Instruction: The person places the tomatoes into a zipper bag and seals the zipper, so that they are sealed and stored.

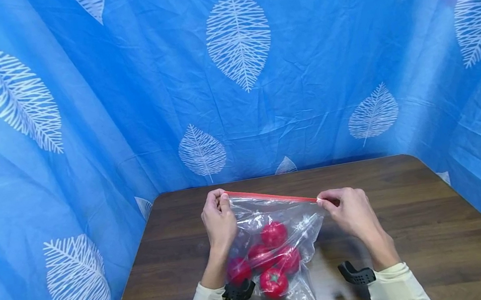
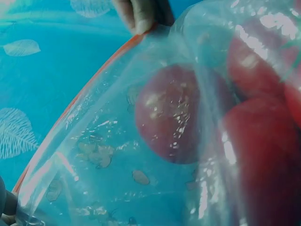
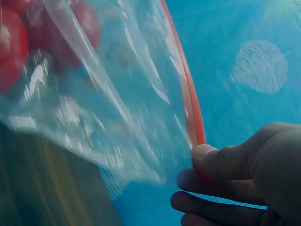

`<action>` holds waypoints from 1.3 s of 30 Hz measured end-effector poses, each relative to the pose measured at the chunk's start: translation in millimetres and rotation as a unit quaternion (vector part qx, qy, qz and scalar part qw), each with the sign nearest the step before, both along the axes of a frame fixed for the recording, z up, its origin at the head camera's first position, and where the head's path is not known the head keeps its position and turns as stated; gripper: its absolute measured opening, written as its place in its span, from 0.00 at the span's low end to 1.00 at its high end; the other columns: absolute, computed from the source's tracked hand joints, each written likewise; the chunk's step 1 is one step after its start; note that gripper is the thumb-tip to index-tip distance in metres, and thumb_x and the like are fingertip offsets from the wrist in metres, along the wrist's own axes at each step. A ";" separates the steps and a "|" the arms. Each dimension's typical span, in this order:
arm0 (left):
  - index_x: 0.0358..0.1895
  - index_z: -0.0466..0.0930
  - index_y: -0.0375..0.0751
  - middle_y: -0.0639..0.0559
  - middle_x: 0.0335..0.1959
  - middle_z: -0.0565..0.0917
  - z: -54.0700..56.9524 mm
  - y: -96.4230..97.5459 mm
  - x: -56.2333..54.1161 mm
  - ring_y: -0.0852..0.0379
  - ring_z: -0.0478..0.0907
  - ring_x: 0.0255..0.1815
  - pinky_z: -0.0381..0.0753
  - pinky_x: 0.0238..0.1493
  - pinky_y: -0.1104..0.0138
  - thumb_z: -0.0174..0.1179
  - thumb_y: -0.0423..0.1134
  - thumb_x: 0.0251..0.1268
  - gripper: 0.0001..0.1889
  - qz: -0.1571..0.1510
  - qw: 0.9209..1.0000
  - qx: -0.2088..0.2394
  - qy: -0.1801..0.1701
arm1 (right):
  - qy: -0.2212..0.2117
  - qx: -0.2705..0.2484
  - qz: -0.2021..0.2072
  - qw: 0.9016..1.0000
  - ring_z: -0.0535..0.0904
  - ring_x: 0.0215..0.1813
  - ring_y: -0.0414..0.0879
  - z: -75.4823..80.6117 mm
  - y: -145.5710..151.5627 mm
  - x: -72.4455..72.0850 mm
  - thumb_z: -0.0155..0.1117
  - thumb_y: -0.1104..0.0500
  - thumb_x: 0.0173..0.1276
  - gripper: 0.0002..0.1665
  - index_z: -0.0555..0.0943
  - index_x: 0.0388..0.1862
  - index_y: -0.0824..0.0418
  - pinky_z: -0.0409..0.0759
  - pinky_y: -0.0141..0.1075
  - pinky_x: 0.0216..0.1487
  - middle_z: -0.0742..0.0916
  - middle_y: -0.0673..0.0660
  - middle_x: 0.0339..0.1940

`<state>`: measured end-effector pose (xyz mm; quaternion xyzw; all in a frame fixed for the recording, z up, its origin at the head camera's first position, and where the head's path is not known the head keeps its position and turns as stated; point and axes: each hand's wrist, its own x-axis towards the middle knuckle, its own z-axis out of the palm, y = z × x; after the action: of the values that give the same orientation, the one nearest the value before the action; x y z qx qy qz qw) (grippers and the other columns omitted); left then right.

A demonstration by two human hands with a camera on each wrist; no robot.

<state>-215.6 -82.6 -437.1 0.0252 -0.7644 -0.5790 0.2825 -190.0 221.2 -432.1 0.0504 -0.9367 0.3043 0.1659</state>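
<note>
A clear zip bag (image 1: 309,229) with a red strip along its top edge hangs between both hands. Several red tomatoes (image 1: 274,234) lie inside it, one showing a green calyx. My left hand (image 1: 220,218) pinches the left end of the red strip. At the opposite end, my right hand (image 1: 351,210) pinches the strip's corner between thumb and fingers; the right wrist view shows this thumb (image 3: 207,157) pressed on the strip. The strip slopes down slightly toward the right. In the left wrist view, tomatoes (image 2: 171,113) show through the wrinkled plastic.
A dark brown wooden table (image 1: 439,225) with rounded far corners lies beneath the bag. Blue cloth (image 1: 302,62) printed with white leaves surrounds the table at the back and sides. Black wrist mounts (image 1: 356,274) sit at both wrists.
</note>
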 end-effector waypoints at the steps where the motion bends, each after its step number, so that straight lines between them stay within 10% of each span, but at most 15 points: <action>1: 0.45 0.82 0.36 0.48 0.28 0.79 0.5 -0.8 0.1 0.61 0.69 0.25 0.69 0.29 0.70 0.58 0.31 0.83 0.05 -0.001 1.000 0.002 -0.004 | -0.001 0.000 0.002 1.000 0.79 0.34 0.48 1.3 3.9 1.1 0.77 0.57 0.73 0.04 0.95 0.44 0.52 0.75 0.41 0.36 0.95 0.55 0.40; 11: 0.47 0.83 0.35 0.49 0.30 0.80 8.9 -2.8 -3.4 0.59 0.71 0.29 0.70 0.31 0.70 0.56 0.32 0.85 0.06 -0.049 0.997 0.040 -0.045 | 0.001 -0.026 0.036 0.999 0.77 0.34 0.47 16.4 29.4 3.7 0.77 0.54 0.75 0.05 0.95 0.45 0.52 0.71 0.36 0.32 0.95 0.52 0.38; 18: 0.47 0.85 0.35 0.47 0.31 0.85 5.6 0.3 -29.8 0.58 0.74 0.30 0.73 0.35 0.66 0.57 0.34 0.84 0.08 -0.049 0.995 0.006 -0.088 | -0.015 -0.044 0.006 0.999 0.83 0.39 0.50 0.0 27.9 -14.0 0.73 0.54 0.78 0.07 0.94 0.46 0.54 0.78 0.41 0.40 0.95 0.56 0.42; 25: 0.53 0.85 0.35 0.45 0.38 0.87 -10.0 6.0 -65.0 0.54 0.79 0.35 0.76 0.36 0.64 0.54 0.38 0.87 0.12 -0.055 0.986 -0.013 -0.160 | -0.030 -0.080 -0.030 0.996 0.88 0.46 0.57 -25.6 22.5 -38.3 0.72 0.54 0.79 0.12 0.94 0.50 0.60 0.81 0.41 0.42 0.95 0.63 0.48; 39: 0.58 0.84 0.28 0.34 0.56 0.85 -45.4 2.0 -96.2 0.39 0.80 0.59 0.80 0.65 0.47 0.56 0.36 0.83 0.15 -0.070 0.966 0.023 -0.246 | -0.121 -0.106 -0.043 0.986 0.86 0.56 0.62 -69.2 20.4 -69.3 0.69 0.52 0.81 0.15 0.92 0.55 0.60 0.83 0.59 0.62 0.92 0.66 0.56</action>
<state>-311.8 -80.6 -482.5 0.1200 -0.7965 -0.5910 0.0440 -259.2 241.6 -501.3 -0.0452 -0.9137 0.3980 0.0687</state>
